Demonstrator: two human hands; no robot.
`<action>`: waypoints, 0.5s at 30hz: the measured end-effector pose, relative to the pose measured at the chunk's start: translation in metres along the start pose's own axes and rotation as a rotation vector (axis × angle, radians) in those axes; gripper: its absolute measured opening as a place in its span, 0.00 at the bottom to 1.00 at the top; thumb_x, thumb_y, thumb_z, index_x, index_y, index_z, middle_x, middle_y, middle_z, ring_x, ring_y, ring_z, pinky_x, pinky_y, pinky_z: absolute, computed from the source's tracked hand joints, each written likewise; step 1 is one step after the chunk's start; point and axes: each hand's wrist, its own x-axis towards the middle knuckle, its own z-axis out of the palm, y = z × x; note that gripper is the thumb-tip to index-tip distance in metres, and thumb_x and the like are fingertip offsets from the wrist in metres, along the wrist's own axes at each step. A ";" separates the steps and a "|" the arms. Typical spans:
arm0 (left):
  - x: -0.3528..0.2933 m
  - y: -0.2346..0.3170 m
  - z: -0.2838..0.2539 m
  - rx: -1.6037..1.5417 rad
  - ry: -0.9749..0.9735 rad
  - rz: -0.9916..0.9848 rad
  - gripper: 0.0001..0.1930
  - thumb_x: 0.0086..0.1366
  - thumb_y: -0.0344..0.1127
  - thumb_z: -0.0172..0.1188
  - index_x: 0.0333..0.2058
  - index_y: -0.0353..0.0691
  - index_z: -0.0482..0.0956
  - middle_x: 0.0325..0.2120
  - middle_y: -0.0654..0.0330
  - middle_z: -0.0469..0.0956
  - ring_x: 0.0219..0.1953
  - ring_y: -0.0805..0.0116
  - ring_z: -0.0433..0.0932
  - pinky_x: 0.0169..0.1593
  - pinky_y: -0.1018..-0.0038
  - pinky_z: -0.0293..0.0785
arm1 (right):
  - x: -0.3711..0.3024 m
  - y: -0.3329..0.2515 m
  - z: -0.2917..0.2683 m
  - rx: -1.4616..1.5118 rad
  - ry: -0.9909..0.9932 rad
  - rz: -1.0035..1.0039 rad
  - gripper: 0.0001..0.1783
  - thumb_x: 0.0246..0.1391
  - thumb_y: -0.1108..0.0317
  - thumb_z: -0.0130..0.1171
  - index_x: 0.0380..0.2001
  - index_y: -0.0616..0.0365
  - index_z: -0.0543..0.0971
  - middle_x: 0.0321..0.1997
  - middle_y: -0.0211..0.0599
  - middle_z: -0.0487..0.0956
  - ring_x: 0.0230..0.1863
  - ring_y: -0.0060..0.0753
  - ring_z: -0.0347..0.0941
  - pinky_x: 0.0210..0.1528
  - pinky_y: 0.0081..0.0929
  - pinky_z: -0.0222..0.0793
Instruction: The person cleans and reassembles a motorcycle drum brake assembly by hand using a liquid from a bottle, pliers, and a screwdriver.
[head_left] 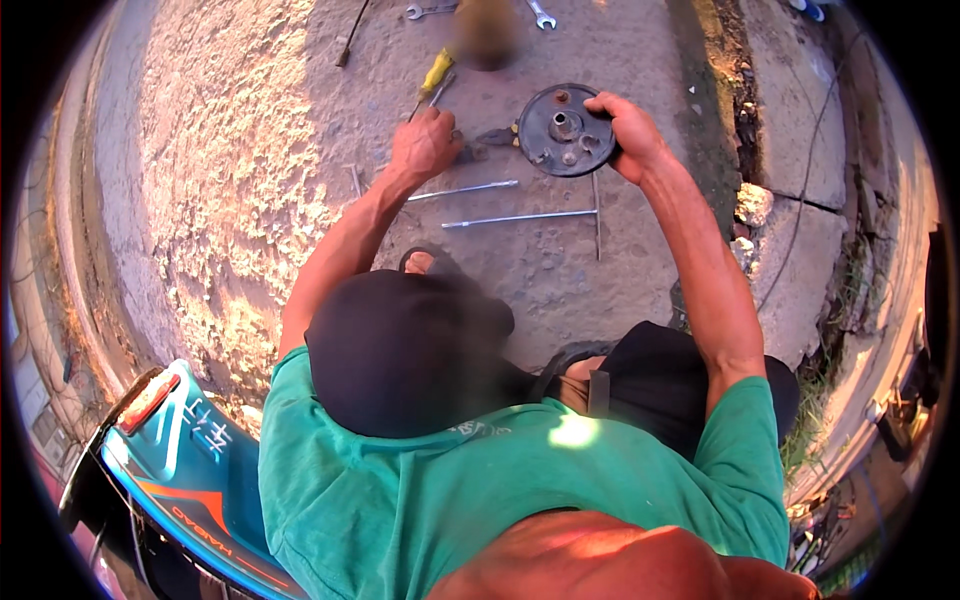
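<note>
Head view: the disc (548,142) is being gripped by the right hand (632,140), fingers closed; the left hand (426,145) is being held curled near the screwdriver (437,72), its hold unclear.

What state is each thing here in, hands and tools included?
Right hand: gripping the plate's rim.
Round black plate: held, hub side facing the camera.
Left hand: fingers curled; whether it grips anything is unclear.
Yellow-handled screwdriver: lying on the ground, not held.
T-handled tool: lying on its side, not held.
Open-ended wrench: lying on the ground, partly cut off by the view's edge.
</note>
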 end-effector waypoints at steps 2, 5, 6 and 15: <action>-0.001 0.000 0.001 -0.077 -0.002 -0.038 0.19 0.62 0.47 0.65 0.46 0.39 0.82 0.43 0.47 0.81 0.46 0.46 0.82 0.49 0.56 0.79 | -0.001 -0.001 -0.002 0.065 -0.013 0.008 0.15 0.66 0.64 0.54 0.49 0.63 0.77 0.47 0.40 0.82 0.45 0.36 0.81 0.49 0.41 0.81; -0.002 -0.011 0.000 -0.238 0.022 -0.119 0.24 0.61 0.49 0.67 0.49 0.38 0.83 0.46 0.48 0.82 0.48 0.49 0.82 0.52 0.59 0.78 | -0.004 -0.006 0.000 0.143 -0.030 0.036 0.17 0.67 0.64 0.51 0.50 0.67 0.76 0.48 0.43 0.82 0.48 0.39 0.82 0.54 0.44 0.80; 0.000 -0.011 -0.002 -0.300 0.037 -0.138 0.25 0.61 0.50 0.68 0.50 0.37 0.82 0.47 0.47 0.82 0.49 0.50 0.82 0.52 0.60 0.78 | -0.006 -0.010 0.000 0.162 -0.032 0.049 0.18 0.68 0.64 0.49 0.50 0.68 0.76 0.48 0.44 0.82 0.48 0.40 0.82 0.55 0.45 0.80; 0.051 0.009 -0.031 -0.671 0.313 -0.059 0.35 0.55 0.40 0.74 0.58 0.28 0.75 0.53 0.41 0.79 0.58 0.49 0.79 0.61 0.60 0.74 | -0.003 -0.008 -0.013 0.253 -0.060 -0.017 0.19 0.67 0.65 0.47 0.53 0.68 0.75 0.54 0.47 0.81 0.53 0.42 0.81 0.60 0.46 0.77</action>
